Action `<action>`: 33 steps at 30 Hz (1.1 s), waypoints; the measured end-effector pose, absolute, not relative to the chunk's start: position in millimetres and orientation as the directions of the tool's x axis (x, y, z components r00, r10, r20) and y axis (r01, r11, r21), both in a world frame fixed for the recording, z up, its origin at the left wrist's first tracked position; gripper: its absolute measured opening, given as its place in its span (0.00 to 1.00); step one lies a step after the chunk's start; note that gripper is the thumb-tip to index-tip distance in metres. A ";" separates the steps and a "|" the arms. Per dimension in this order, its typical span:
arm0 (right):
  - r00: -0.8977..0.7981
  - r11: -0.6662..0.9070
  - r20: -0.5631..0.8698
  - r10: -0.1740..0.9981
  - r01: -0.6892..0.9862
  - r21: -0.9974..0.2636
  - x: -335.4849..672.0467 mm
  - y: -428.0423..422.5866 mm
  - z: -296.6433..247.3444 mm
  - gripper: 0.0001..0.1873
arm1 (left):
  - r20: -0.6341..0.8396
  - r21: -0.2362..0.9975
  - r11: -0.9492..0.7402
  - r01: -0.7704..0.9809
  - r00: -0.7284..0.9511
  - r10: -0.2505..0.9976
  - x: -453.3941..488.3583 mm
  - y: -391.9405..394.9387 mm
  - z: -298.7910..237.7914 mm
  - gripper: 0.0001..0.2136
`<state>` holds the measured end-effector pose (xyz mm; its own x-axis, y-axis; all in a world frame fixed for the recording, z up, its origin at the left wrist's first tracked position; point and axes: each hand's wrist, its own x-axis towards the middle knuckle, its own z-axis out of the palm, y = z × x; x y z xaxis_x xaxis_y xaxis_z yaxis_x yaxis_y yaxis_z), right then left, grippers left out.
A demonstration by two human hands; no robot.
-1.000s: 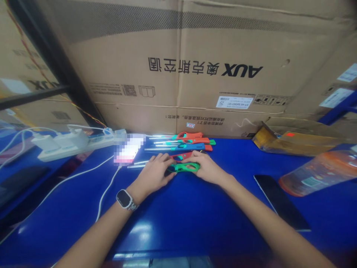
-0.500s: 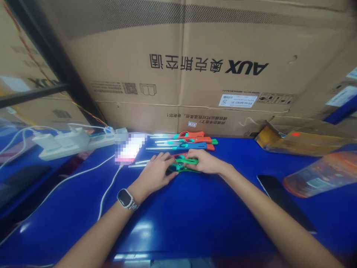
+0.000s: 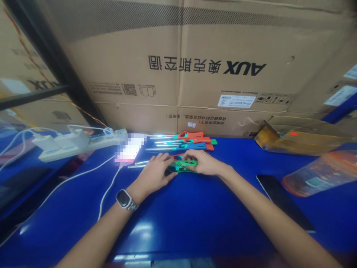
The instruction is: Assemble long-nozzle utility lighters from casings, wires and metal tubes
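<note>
My left hand (image 3: 158,169) is closed around the front of a green long-nozzle lighter (image 3: 182,169), its fingertips by the trigger area; metal tubes (image 3: 135,165) stick out to the left. My right hand (image 3: 203,162) pinches a green handle piece (image 3: 189,163) just over that lighter's grip. Whether the two green parts touch is partly hidden by my fingers. A red part shows behind them. Just beyond my hands lie several more lighters: a blue one (image 3: 192,147) in front and orange ones (image 3: 195,135) behind, nozzles pointing left.
To the left are a lit phone (image 3: 129,150) on a white cable and a power strip (image 3: 80,145) with chargers. On the right lie a dark phone (image 3: 284,203), a clear plastic jar (image 3: 320,175) and an open brown carton (image 3: 301,137). A large cardboard box (image 3: 181,89) stands behind.
The green piece in my right hand has come slightly lower toward the lighter, and the right fingers have shifted a little. My left hand keeps its place.
</note>
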<state>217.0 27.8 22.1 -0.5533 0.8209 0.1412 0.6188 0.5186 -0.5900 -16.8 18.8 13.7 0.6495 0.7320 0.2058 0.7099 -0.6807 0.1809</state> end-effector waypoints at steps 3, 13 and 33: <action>-0.528 0.521 0.146 0.837 0.686 -0.508 218.7 22.2 22.4 0.08 | 0.206 0.201 -0.685 0.700 0.654 0.728 -17.6 18.8 14.6 0.13; -0.572 0.584 0.123 0.811 0.784 -0.208 215.3 10.4 29.4 0.11 | 0.181 0.220 -0.673 0.706 0.649 0.739 -17.8 17.2 18.4 0.11; -0.560 0.563 0.078 0.825 0.802 -0.200 222.1 -2.0 26.5 0.20 | 0.184 0.238 -0.669 0.704 0.643 0.743 -15.9 12.6 19.9 0.11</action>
